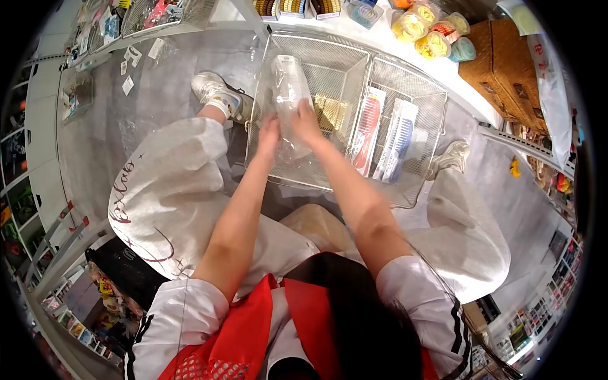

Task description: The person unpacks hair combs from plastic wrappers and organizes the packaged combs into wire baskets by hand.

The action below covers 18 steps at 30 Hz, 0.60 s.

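A long clear plastic package (290, 85) with a white top end lies over the left wire mesh basket (339, 54). My left hand (269, 134) is closed against its left edge, and my right hand (306, 123) grips its right side, the fingers slightly blurred. Through the glare I cannot make out what the package contains. Beside my right hand, a gold-coloured pack (330, 113) rests on that basket's floor. The adjoining right mesh basket (423, 88) holds a boxed red comb (368, 132) and a packaged blue comb (397, 140).
A white shelf (380, 31) behind the baskets carries round tubs of hair ties (432, 45) and a brown woven box (500, 69). Tags and plastic scraps (132, 56) lie on the grey floor at left. My legs flank the baskets.
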Tool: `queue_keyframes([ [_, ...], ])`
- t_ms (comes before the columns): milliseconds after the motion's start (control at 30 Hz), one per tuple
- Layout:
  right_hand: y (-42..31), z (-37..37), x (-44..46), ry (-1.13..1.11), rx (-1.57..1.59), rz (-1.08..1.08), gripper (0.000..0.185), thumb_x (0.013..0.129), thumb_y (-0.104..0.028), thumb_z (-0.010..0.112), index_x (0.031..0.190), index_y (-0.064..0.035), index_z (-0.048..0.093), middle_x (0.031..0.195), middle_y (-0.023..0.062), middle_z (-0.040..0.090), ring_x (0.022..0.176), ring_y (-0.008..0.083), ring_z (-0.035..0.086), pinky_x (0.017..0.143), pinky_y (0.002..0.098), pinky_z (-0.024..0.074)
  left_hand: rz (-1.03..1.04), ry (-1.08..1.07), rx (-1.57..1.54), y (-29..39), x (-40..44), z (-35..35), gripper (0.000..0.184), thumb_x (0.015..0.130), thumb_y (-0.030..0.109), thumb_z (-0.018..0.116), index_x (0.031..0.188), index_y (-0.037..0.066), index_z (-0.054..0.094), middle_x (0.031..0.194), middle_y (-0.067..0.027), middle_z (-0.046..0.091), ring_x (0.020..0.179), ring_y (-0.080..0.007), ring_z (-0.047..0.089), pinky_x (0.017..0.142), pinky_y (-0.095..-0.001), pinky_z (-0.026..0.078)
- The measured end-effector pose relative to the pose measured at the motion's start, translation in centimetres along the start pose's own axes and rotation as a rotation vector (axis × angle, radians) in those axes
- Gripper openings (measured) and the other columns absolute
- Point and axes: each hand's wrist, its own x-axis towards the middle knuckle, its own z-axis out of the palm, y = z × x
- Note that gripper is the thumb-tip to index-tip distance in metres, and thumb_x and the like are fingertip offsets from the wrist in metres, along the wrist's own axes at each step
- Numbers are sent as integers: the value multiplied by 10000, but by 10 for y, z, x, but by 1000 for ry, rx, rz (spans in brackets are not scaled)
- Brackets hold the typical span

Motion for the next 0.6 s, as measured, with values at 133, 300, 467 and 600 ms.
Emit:
queue_keyframes([
  [133, -38, -14, -33, -240, -372, 132, 604, 841, -217, 374, 1382, -86, 138, 1448, 89, 100, 1293, 317, 216, 1050, 420, 234, 112, -18, 263, -13, 25, 2, 584, 743, 248, 664, 1176, -56, 416, 1128, -178, 517, 1017, -228, 518, 827, -307, 434],
  [300, -12, -20, -26, -298, -115, 31, 555, 814, -143, 405, 1340, -50, 255, 1435, 116, 144, 1261, 344, 274, 1021, 396, 290, 32, -41, 308, -7, 42, 9, 567, 719, 216, 707, 1129, -67, 437, 1050, -162, 568, 942, -213, 565, 794, -301, 453],
  [467, -18, -35, -28, -369, -60, 56, 529, 778, -86, 474, 1270, 40, 328, 1384, 195, 226, 1216, 373, 332, 996, 397, 321, 106, -105, 435, -15, 60, -1, 573, 675, 213, 739, 1079, -98, 478, 990, -176, 592, 886, -202, 584, 752, -298, 468],
  [600, -43, -70, -17, 37, -201, -110, 580, 721, -50, 552, 1241, 79, 329, 1305, 266, 299, 1180, 378, 367, 986, 405, 328, 15, -423, 480, 14, 55, 0, 581, 655, 190, 754, 1110, -57, 490, 988, -147, 600, 882, -188, 581, 742, -298, 464],
])
